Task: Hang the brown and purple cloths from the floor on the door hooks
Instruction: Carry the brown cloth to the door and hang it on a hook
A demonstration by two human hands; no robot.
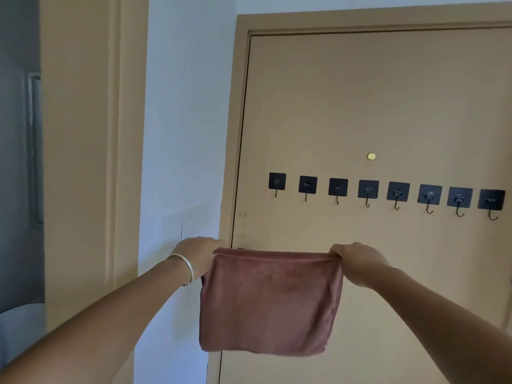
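Tan door (374, 106) fills the space above and behind both hands, shut in its darker frame (238, 134). White wall strip (182, 134) sits above the left hand, a flat white switch plate (184, 221) on it just over that hand's knuckles. Further left of the left hand, a tan panel (77, 162), then a grey surface (16, 162) at the edge.

Brown cloth (270, 303) hangs between the two hands, top edge pulled taut, rest dropping straight below them, in front of the door's lower part. Left hand (198, 257), silver bangle (184, 268) on the wrist, pinches the cloth's top left corner, fingers curled. Right hand (357, 261) pinches the top right corner, same curl.

Row of eight black stick-on hooks (385, 194) on the door above the hands, all bare, running up-right of the right hand. Nothing between cloth and hooks. Small brass peephole (371, 156) above the row. Purple cloth not in view.
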